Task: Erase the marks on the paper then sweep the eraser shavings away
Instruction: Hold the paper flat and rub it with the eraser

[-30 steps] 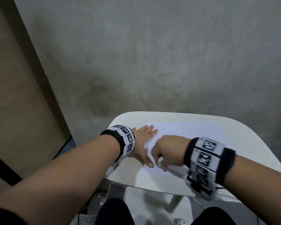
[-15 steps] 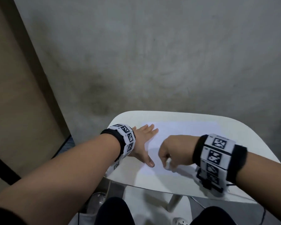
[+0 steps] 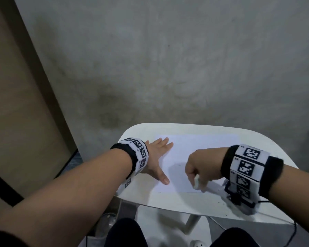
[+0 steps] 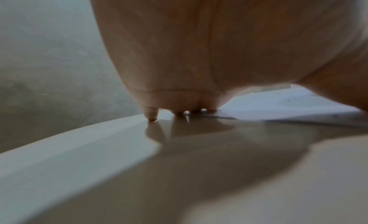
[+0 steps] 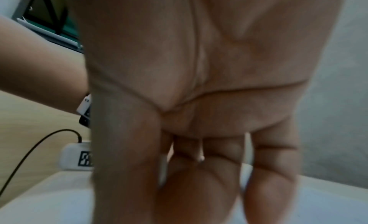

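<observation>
A white sheet of paper [image 3: 194,150] lies flat on a small white table [image 3: 268,145]. My left hand [image 3: 158,157] lies flat with straight, spread fingers on the sheet's left edge, thumb pointing toward me. My right hand [image 3: 200,168] is curled round a white eraser [image 3: 196,182], whose tip pokes out below the fist over the sheet's near right part. A small dark mark [image 3: 179,165] shows on the paper just left of the fist. In the right wrist view the eraser [image 5: 163,170] is a pale sliver between thumb and fingers. In the left wrist view the paper [image 4: 278,104] shows under the palm.
A grey concrete wall [image 3: 168,59] rises right behind the table. A wooden panel [image 3: 16,104] stands at the left. The table's leg [image 3: 191,223], a cable [image 3: 291,236] and my dark-clad knees [image 3: 125,234] lie below its near edge. Tiny dark specks [image 3: 219,202] dot the table's near right.
My right hand with the eraser has slid rightward across the paper's near part, uncovering a small dark mark. The left hand has stayed put on the left edge.
</observation>
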Demonstrator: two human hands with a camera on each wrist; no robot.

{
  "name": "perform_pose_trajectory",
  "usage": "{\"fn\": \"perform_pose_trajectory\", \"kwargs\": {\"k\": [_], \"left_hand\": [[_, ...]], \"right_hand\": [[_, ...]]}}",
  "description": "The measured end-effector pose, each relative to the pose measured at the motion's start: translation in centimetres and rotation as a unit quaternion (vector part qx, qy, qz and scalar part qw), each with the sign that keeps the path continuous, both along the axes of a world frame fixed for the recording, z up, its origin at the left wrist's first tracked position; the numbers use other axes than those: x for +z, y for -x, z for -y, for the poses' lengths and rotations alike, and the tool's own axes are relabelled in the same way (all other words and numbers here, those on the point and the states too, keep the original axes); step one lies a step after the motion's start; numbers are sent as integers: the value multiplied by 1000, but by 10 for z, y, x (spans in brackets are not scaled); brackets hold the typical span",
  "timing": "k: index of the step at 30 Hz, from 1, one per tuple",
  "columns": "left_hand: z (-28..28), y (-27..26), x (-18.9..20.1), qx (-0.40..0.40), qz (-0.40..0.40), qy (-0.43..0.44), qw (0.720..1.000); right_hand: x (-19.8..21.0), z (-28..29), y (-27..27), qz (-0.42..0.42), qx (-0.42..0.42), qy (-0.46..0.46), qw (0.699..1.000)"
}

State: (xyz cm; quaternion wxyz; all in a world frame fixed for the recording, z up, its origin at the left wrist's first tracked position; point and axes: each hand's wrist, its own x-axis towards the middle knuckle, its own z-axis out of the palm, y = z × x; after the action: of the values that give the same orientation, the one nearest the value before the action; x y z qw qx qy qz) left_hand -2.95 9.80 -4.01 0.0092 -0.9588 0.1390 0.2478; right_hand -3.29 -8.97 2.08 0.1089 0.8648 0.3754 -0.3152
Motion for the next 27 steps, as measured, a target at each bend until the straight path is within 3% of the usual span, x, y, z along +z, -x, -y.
{"fn": "perform_pose_trajectory", "kwargs": {"k": [3, 6, 8, 14, 16, 21, 23, 27], "left_hand": [[2, 2, 3, -6, 5, 0, 1000], [3, 2, 4, 4, 7, 32, 999], [3, 2, 4, 1, 8, 37, 999], [-1, -2, -1, -6, 1, 9, 1000], [-1, -2, -2, -5, 3, 7, 1000], [-1, -2, 0, -5, 5, 17, 1000], [0, 0, 3, -5, 2, 19, 1000], [1, -1, 0, -2, 1, 1, 1000]], "right_hand": [[5, -15, -12, 18, -5, 24, 1000], [-1, -37, -20, 108, -18, -101, 989], [-5, -39, -18, 105, -15, -122, 987], [6, 5, -7, -18, -15, 38, 999], [13, 4, -13, -46, -25, 53, 997], [-3, -32, -34, 101, -76, -150, 981], [-11, -34, -34, 107, -56, -137, 983], [-2, -9, -21, 28, -9, -32, 999]]}}
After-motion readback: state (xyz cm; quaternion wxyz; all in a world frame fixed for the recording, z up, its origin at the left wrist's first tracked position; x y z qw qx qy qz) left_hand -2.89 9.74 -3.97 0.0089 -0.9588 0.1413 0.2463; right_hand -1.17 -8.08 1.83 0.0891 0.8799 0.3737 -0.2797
